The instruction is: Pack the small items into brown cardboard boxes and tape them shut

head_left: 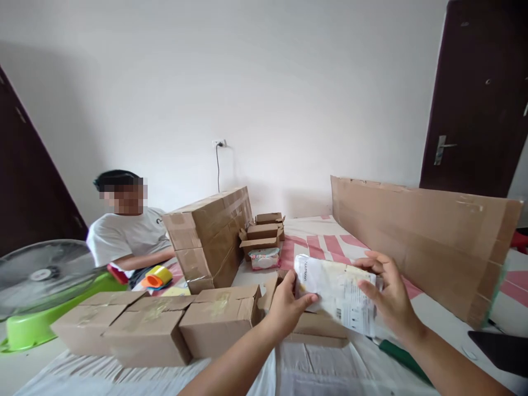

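Between my two hands is a white plastic packet (pixel 336 291) with printed text and a barcode, tilted above the bed. My left hand (pixel 284 305) pinches its left end between thumb and fingers. At its right end, my right hand (pixel 390 297) grips it with the thumb in front. Below the packet lies a cardboard box (pixel 319 328), partly covered by it. Farther back, a wipes packet (pixel 264 258) rests against several small open cardboard boxes (pixel 262 231).
Several taped boxes (pixel 223 313) stand in a row at front left. Behind them rises a stack of boxes (pixel 218 236). A long cardboard panel (pixel 421 242) stands at right. A person (pixel 132 236) sits at left near a fan (pixel 45 275). A green-handled tool (pixel 402 360) lies at right.
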A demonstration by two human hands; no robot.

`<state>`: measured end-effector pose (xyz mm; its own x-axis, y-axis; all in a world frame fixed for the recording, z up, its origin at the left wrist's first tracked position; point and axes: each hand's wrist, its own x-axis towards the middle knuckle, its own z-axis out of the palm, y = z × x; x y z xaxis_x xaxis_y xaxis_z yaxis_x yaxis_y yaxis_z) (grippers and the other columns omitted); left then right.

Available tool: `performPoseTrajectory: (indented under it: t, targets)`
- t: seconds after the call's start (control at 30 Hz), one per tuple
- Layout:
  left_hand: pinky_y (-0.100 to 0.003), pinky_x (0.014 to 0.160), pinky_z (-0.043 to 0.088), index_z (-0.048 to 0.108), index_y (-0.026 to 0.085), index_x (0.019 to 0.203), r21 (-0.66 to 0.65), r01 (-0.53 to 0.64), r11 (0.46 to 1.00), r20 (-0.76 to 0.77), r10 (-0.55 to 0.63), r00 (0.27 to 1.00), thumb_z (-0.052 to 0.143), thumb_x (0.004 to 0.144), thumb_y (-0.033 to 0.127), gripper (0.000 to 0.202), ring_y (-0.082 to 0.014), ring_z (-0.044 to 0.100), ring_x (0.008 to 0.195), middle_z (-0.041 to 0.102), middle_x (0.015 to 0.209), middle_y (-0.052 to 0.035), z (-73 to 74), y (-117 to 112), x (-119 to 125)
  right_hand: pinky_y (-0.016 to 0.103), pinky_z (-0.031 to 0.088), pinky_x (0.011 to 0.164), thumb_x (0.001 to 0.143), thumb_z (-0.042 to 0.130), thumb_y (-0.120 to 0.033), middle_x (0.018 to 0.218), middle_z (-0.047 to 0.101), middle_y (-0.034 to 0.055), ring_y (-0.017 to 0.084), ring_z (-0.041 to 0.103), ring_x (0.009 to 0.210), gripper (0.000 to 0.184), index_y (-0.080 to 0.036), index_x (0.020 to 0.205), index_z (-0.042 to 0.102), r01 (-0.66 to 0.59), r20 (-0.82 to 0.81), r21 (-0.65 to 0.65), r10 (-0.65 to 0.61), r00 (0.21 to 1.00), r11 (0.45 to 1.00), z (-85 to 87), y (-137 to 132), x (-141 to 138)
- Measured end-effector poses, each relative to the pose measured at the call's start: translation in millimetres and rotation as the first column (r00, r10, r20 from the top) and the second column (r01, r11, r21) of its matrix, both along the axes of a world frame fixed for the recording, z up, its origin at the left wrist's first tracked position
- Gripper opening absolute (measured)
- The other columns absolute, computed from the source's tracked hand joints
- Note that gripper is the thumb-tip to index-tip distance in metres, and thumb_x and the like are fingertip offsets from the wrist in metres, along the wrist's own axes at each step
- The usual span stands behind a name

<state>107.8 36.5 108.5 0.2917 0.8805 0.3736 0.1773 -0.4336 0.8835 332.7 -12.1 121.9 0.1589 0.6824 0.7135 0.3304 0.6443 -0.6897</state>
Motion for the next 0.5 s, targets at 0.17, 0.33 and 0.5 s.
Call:
performPoseTrajectory:
  t: [0.17, 0.33, 0.5]
  targets:
    - [-0.028, 0.077, 0.047, 0.056, 0.018, 0.099, 0.100, -0.195, 0.976, 0.052, 0.190, 0.980, 0.074, 0.069, 0.037, 0.040, -0.0192, 0.060, 0.087, 0.066, 0.095, -0.0043, 27.2, 48.5, -0.7, 0.042, 0.052, 0.090, 0.086, 0.054, -0.054, 0.114, 0.066, 0.0127, 0.027, 0.062, 0.106, 0.047, -0.021, 0.119, 0.052, -0.193, 0.026, -0.352, 0.215, 0.976, 0.916, -13.0, 48.1, -4.3]
    - [-0.028, 0.075, 0.048, 0.058, 0.015, 0.098, 0.014, -0.306, 0.952, -0.031, 0.306, 0.952, 0.075, 0.069, 0.027, 0.036, -0.0196, 0.062, 0.086, 0.066, 0.095, -0.0075, 66.7, 117.6, 20.8, 0.035, 0.056, 0.064, 0.087, 0.049, -0.050, 0.097, 0.069, 0.0128, 0.022, 0.068, 0.075, 0.040, -0.016, 0.107, 0.054, -0.066, -0.069, -0.497, 0.036, 0.997, 0.865, 7.7, 135.6, -17.8]
    - [-0.032, 0.079, 0.048, 0.055, 0.014, 0.106, 0.002, -0.345, 0.938, -0.047, 0.345, 0.937, 0.071, 0.074, 0.027, 0.038, -0.0220, 0.063, 0.091, 0.066, 0.099, -0.0111, 66.1, 115.8, 32.0, 0.035, 0.056, 0.071, 0.083, 0.053, -0.050, 0.109, 0.069, 0.0124, 0.023, 0.067, 0.093, 0.041, -0.019, 0.109, 0.054, -0.143, -0.131, -0.478, 0.090, 0.987, 0.867, 13.0, 141.0, -10.4]
